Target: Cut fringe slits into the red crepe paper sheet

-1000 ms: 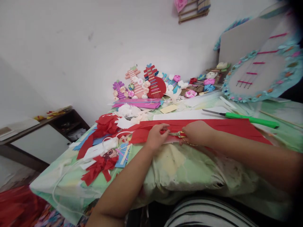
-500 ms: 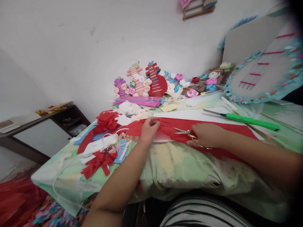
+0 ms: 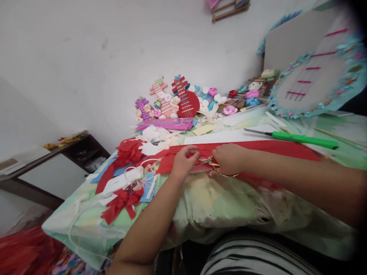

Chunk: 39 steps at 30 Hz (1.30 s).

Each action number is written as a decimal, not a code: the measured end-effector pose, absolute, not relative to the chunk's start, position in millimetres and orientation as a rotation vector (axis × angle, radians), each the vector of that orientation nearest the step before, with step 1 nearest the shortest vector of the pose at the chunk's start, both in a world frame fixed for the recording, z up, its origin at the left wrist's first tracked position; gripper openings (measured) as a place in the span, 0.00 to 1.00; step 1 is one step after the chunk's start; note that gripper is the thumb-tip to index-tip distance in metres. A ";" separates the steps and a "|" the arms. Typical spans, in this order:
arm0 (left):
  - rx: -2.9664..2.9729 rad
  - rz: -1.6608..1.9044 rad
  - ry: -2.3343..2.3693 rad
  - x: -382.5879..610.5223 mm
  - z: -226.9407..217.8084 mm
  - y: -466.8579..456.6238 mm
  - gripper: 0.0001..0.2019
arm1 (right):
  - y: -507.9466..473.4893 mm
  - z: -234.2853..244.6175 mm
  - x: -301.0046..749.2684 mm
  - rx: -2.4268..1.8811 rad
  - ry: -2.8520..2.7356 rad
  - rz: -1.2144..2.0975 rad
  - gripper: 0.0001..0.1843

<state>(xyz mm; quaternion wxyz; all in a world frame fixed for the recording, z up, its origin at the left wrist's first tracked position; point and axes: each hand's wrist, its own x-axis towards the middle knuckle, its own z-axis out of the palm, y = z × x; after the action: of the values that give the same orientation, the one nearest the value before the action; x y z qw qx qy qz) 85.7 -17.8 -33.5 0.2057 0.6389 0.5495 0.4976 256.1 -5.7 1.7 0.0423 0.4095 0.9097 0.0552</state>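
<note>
A long piece of red crepe paper (image 3: pixel 275 149) lies along the front part of the table, partly over a white sheet (image 3: pixel 220 136). My left hand (image 3: pixel 182 162) is closed in a pinch on the red paper near its left end. My right hand (image 3: pixel 229 158) grips a pair of scissors (image 3: pixel 212 162) with gold-coloured handles. The blades point left, at the paper, close by my left fingertips; their tips are hidden by my left hand. Beyond my right hand rests a green utility knife (image 3: pixel 304 139) with its blade out.
Red paper scraps (image 3: pixel 122 202), a white cord and blue card (image 3: pixel 148 189) lie left of my hands. Paper-flower-trimmed toy instruments (image 3: pixel 187 103) stand along the wall. A large lute-shaped piece (image 3: pixel 309 84) leans at the right. A low cabinet (image 3: pixel 43 177) stands left.
My right hand has moved left with the scissors, bringing the blades up to my left hand. The blades were spread apart before and look closer together now. My view has shifted slightly.
</note>
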 end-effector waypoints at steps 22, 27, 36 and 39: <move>1.644 1.841 2.212 28.3 -11.2 -6.5 0.13 | 48.5 -12.4 352.1 1.695 2.590 0.024 0.23; 1.711 1.274 2.626 7.1 1.1 -14.4 0.17 | 89.7 -11.7 347.4 1.642 2.623 0.011 0.18; 1.816 0.332 2.642 -23.3 27.0 -7.9 0.13 | 130.5 -16.6 332.8 1.361 2.756 0.052 0.08; 2.065 0.223 2.327 4.2 20.6 -1.0 0.12 | 150.2 -6.1 336.6 1.351 2.766 0.140 0.10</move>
<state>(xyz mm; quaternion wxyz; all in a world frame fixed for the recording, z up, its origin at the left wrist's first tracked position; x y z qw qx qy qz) 4.2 -1.0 20.6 0.0110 0.6620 0.7460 0.0714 336.6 150.2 -6.1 0.0300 0.4382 0.8972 0.0454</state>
